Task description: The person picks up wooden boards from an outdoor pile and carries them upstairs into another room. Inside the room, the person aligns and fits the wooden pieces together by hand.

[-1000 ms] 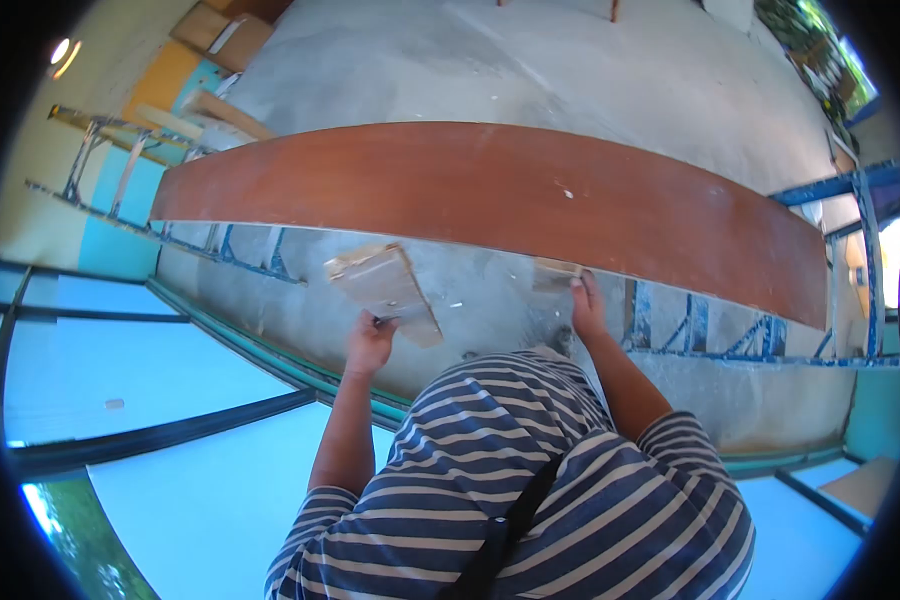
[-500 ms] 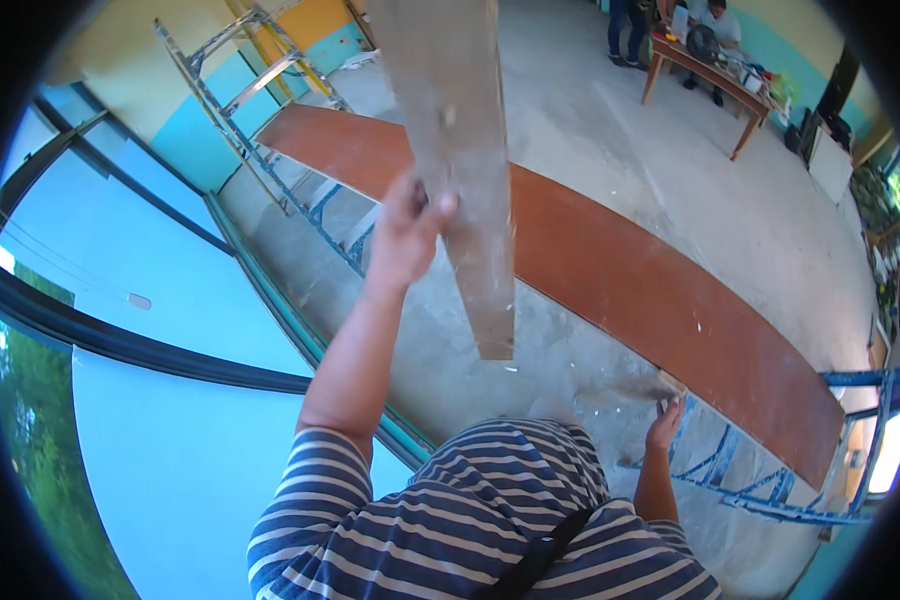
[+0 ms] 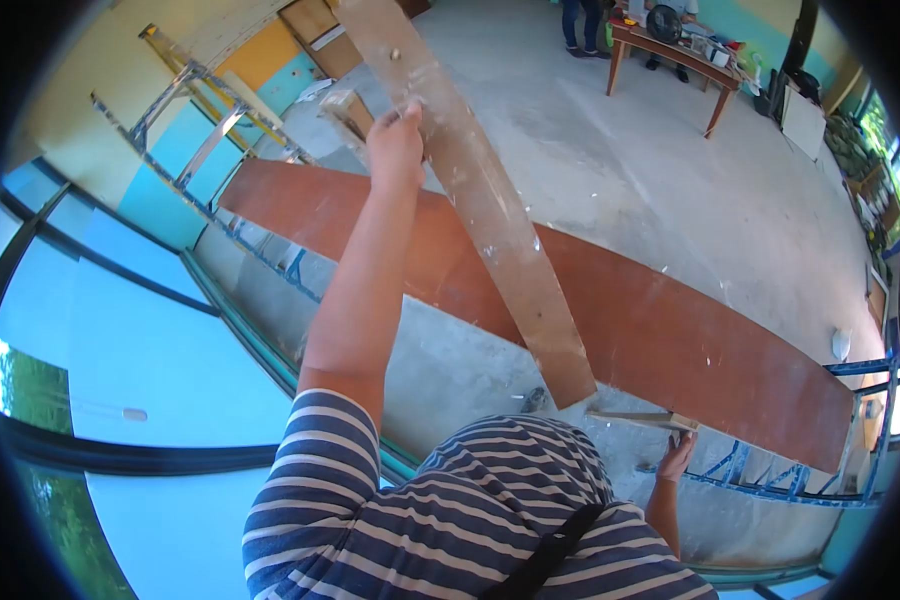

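My left hand (image 3: 398, 145) is raised, its fingers closed on the left edge of a long, worn wooden board (image 3: 480, 200) spotted with pale marks. The board slants from the top of the view down to the right, in front of a long reddish-brown panel (image 3: 670, 310). Just left of that hand a wooden block (image 3: 348, 112) shows; I cannot tell whether it is joined to the board. Low on the right, my right hand (image 3: 678, 455) is closed on a small, flat wooden piece (image 3: 650, 419), seen nearly edge-on near the panel's front edge.
The panel spans between a paint-splashed ladder (image 3: 185, 165) at left and a blue metal frame (image 3: 770, 485) at right. Large windows (image 3: 150, 390) line the left side. At the back stand a wooden table (image 3: 670, 50) with a fan (image 3: 664, 24) and people beside it.
The long board has swung from nearly upright to a slant, its lower end moving right and down. My left hand has risen. My right hand is slightly lower, still with the wooden piece.
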